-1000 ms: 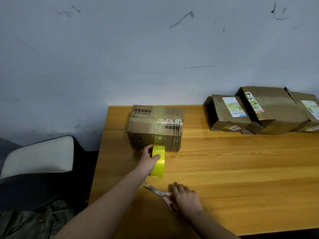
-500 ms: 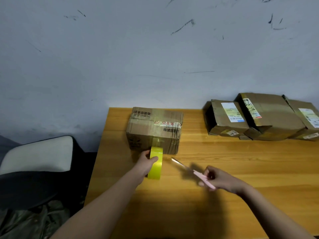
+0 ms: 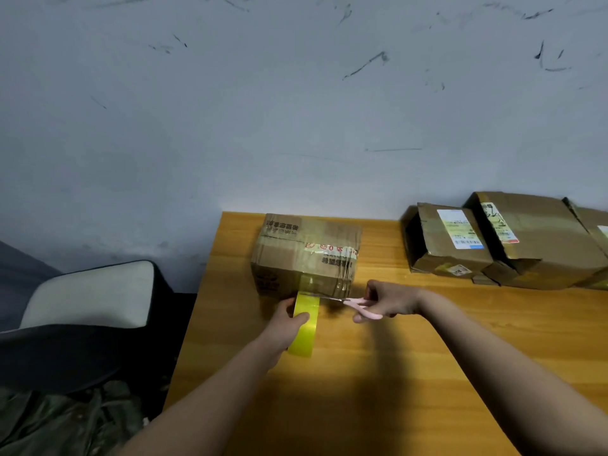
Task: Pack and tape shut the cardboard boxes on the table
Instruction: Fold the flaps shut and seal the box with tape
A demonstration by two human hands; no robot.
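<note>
A taped cardboard box (image 3: 306, 255) is seen at the far left end of the wooden table (image 3: 427, 340), close to the scuffed grey wall (image 3: 296, 110). Just in front of the box, a roll of yellow tape (image 3: 304, 324) is held upright by the left hand (image 3: 286, 319), whose thumb is curled over the roll's outer face while the fingers lie behind it. A clear strip of tape (image 3: 311, 284) is stretched from the roll up onto the box's near face.

To the right of the roll, pink-handled scissors (image 3: 357, 304) are gripped by the right hand (image 3: 391, 301), fingers curled round the handles. The blades are pointed leftward and are laid against the strip just above the roll — whether the blades are parted cannot be told, as they appear only as a thin line.

Well to the right of the taped box, against the wall, a group of labelled cardboard parcels (image 3: 506, 245) is leaned together; the leftmost one is seen with an open dark end. Off the table's left edge, a dark chair with a pale cushion (image 3: 88, 297) is stood beside the wall, and a crumpled olive cloth (image 3: 65, 419) is lain below it. Both forearms are stretched across the near part of the table, and a shadow is cast between them.
</note>
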